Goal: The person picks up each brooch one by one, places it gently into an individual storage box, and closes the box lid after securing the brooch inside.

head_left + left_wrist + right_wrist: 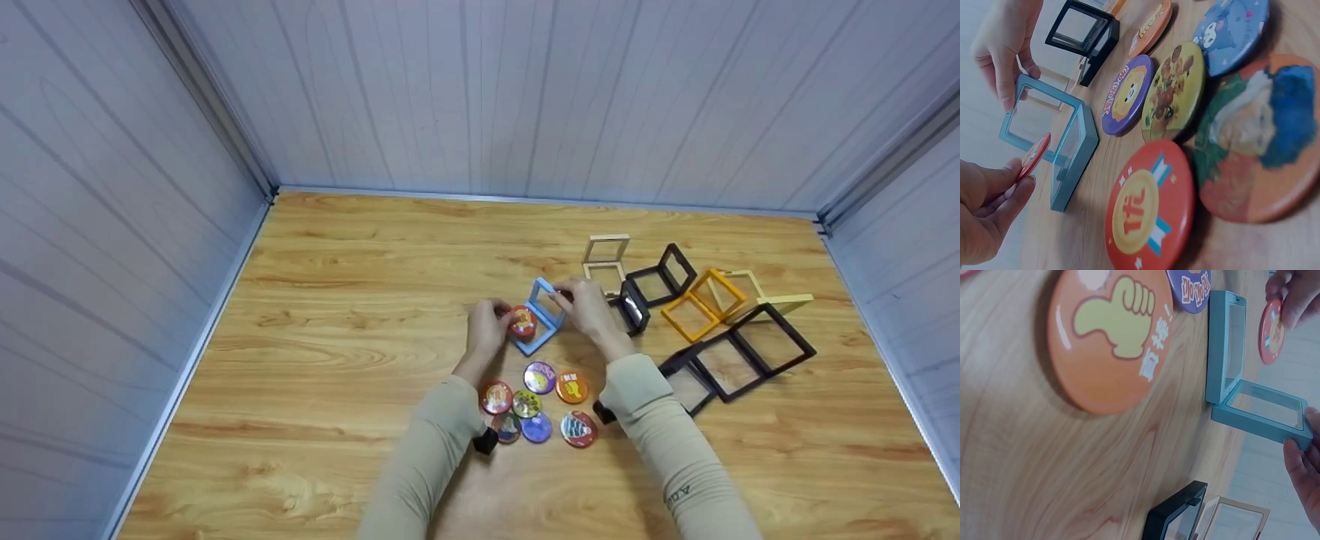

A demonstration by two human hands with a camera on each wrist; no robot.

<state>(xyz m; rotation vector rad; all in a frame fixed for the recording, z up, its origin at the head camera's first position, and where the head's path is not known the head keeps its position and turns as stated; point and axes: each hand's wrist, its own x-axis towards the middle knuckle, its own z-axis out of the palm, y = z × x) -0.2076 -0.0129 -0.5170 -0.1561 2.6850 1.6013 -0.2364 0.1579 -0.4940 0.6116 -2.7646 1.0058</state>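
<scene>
Between its thumb and fingers my left hand (pixel 486 330) pinches a round red badge (pixel 523 321), close over one half of a light blue hinged frame (pixel 534 343). That frame stands unfolded on the table, its two clear windows in view. My right hand (pixel 589 306) grips the top edge of the frame's raised half. In the left wrist view the badge (pixel 1034 156) is tilted, nearly edge-on, in front of the frame (pixel 1075 160). The right wrist view shows the fingers (pixel 1296 464) of my right hand at the outer end of the raised half.
Nearer me lie several round badges, including a purple one (pixel 539 377), an orange one (pixel 572 387) and a red tree one (pixel 578 429). To the right stand unfolded frames: beige (pixel 606 264), black (pixel 660 281), orange (pixel 691 315), yellow (pixel 787 301) and a long black one (pixel 731 364).
</scene>
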